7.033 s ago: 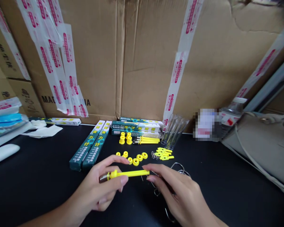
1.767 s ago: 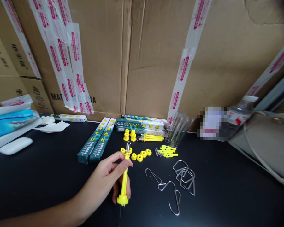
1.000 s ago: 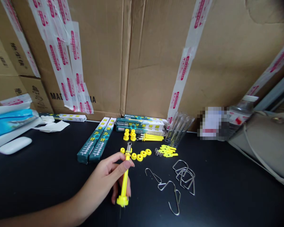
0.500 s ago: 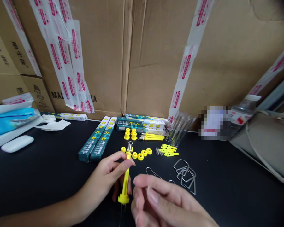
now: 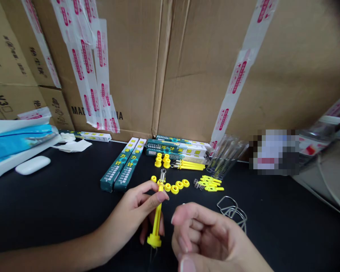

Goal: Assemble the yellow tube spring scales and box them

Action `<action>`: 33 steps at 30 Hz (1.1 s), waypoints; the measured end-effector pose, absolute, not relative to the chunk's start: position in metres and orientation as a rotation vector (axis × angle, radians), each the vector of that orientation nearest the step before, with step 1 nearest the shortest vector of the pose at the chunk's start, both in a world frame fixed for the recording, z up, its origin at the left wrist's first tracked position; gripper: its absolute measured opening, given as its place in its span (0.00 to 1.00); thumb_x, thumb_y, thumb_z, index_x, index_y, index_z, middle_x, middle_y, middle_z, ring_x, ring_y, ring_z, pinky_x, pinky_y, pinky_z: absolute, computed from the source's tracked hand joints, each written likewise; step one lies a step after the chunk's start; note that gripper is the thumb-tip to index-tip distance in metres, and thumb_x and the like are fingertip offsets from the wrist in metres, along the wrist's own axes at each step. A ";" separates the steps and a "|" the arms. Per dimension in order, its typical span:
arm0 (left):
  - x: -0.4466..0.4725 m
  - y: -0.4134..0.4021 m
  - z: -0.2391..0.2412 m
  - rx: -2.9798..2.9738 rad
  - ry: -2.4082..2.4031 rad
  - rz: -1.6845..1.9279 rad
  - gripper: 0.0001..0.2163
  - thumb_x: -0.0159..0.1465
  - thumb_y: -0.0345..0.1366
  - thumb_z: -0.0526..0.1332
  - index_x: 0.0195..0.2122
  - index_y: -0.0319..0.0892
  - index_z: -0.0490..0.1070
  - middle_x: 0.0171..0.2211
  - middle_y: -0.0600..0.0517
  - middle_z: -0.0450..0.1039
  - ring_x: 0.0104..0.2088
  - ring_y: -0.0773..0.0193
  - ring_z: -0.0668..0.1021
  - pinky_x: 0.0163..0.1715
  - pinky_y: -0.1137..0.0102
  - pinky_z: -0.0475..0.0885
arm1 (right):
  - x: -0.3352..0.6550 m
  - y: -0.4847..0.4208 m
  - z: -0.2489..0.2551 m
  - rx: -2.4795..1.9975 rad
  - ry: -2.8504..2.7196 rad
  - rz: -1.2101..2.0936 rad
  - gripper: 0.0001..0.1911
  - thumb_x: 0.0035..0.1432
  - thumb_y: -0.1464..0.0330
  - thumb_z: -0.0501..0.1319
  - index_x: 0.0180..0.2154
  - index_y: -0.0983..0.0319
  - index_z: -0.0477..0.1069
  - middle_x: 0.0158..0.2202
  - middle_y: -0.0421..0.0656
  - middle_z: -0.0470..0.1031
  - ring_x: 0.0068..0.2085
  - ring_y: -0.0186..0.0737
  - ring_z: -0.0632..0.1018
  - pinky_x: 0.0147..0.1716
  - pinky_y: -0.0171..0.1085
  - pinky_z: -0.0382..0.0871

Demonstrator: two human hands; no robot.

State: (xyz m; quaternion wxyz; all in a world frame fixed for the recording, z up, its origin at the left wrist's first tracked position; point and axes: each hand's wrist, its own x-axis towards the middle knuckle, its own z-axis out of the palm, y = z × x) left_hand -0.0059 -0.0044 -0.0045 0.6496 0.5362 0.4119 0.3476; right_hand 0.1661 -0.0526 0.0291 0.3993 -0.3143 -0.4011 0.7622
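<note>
The rod (image 5: 157, 219), apparently already fitted with metal end (image 5: 162, 177) and collar (image 5: 154, 241), is being gripped above the desk (image 5: 59, 211) by the left hand (image 5: 143, 206), the right hand (image 5: 212, 234) is being held loosely open beside it, and rings (image 5: 174, 192), tabs (image 5: 211, 183) and wires (image 5: 231, 209) are being left loose.

Held yellow rod (image 5: 157, 221): 1. Slanted dynamometer cartons (image 5: 132, 163): 2. Flanged yellow collars (image 5: 166, 164): 4. Yellow rings (image 5: 179, 187): at least 5. Plastic bottle (image 5: 314, 145): 1. Clear tubes (image 5: 226, 155): overlapping, count uncertain.
</note>
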 end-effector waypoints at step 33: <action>-0.008 -0.014 -0.015 1.538 1.084 0.607 0.21 0.63 0.56 0.59 0.24 0.44 0.64 0.07 0.63 0.57 0.07 0.72 0.59 0.11 0.77 0.47 | 0.290 0.025 0.004 -1.740 -2.239 0.074 0.09 0.58 0.73 0.60 0.30 0.58 0.78 0.31 0.42 0.80 0.32 0.44 0.81 0.27 0.37 0.70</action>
